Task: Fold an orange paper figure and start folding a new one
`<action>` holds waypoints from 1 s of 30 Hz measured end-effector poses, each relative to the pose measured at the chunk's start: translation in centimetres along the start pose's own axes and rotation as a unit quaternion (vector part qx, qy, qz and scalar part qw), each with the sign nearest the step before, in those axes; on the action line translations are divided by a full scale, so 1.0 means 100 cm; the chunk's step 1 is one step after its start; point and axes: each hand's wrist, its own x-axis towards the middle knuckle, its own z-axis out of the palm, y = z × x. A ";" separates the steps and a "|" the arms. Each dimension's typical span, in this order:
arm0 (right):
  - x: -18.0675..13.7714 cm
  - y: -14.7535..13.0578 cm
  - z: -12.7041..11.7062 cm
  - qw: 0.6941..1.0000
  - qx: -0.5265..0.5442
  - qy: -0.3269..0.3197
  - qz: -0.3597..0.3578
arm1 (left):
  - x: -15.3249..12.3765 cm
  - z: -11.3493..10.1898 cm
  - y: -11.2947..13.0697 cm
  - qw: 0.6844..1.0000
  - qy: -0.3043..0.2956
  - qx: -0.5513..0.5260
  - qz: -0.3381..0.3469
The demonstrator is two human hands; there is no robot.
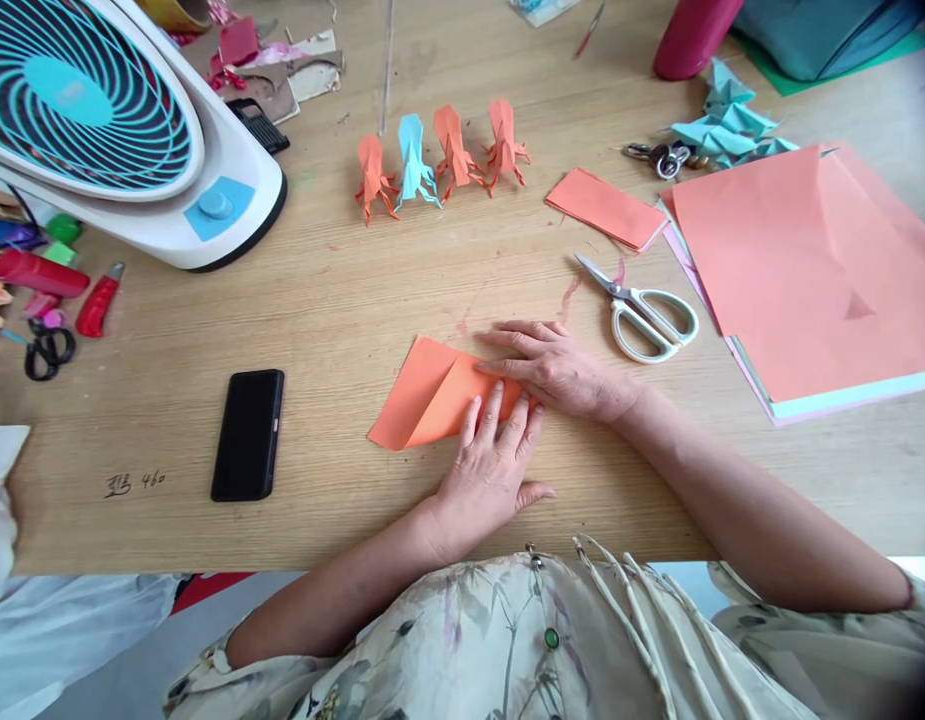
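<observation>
An orange sheet of paper (pixel 432 392) lies on the wooden table in front of me, partly folded over with a slanting edge across it. My left hand (pixel 486 462) rests on its near right part, fingers stretched out and the thumb apart on the table side. Across the paper's far right part lies my right hand (pixel 556 368), flat with fingers extended toward the left. The right end of the paper is hidden under both hands. White-handled scissors (pixel 649 318) lie to the right of my right hand, blades pointing away to the left.
Several folded paper figures (pixel 448 150) stand at the back. Orange paper strips (pixel 606 207) and large coloured sheets (pixel 814 280) lie at right. A black phone (pixel 247 435) and a fan (pixel 132 130) are at left. Keys (pixel 661 158) lie near blue folded paper (pixel 732 125).
</observation>
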 end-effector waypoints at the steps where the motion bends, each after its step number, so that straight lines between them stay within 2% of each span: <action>1: 0.000 0.000 0.000 1.000 0.000 -0.001 -0.001 | 0.000 0.000 0.000 1.000 -0.001 -0.001 -0.001; 12: -0.001 0.002 0.001 1.000 -0.007 0.000 -0.005 | -0.006 0.000 -0.001 1.000 -0.004 -0.010 -0.005; 24: -0.002 0.001 0.003 1.000 -0.017 0.011 -0.007 | -0.013 0.009 -0.001 1.000 0.008 0.006 -0.005; 30: -0.001 -0.002 0.000 1.000 -0.022 -0.004 -0.002 | -0.013 0.009 -0.002 1.000 0.006 0.006 -0.004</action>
